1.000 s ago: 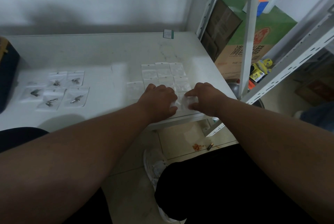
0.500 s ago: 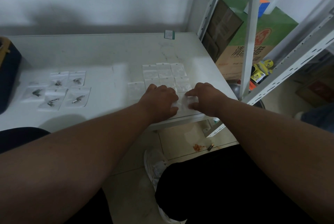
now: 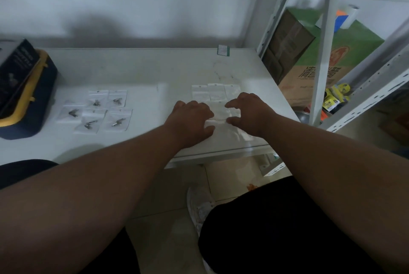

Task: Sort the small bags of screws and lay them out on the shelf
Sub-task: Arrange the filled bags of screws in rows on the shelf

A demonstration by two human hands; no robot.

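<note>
On the white shelf (image 3: 137,70), several small clear bags (image 3: 215,92) lie in a tidy grid at the right. Their contents are too pale to make out. My left hand (image 3: 190,123) lies flat on the grid's near left part, fingers stretched forward. My right hand (image 3: 250,114) rests on the near right part with fingers spread, and a bag (image 3: 221,116) shows between the two thumbs. Neither hand grips anything. To the left lies a looser group of bags with dark metal screws (image 3: 95,112).
A dark blue and yellow case (image 3: 22,96) sits at the shelf's left end. A small green tag (image 3: 223,49) lies at the back. A white shelf upright (image 3: 321,63) and a green and brown cardboard box (image 3: 321,59) stand at the right. My shoe (image 3: 199,205) is on the floor below.
Both hands have slid a little farther onto the grid and their fingers have gone from curled to spread flat. The view has tilted up, showing more of the case at the left.
</note>
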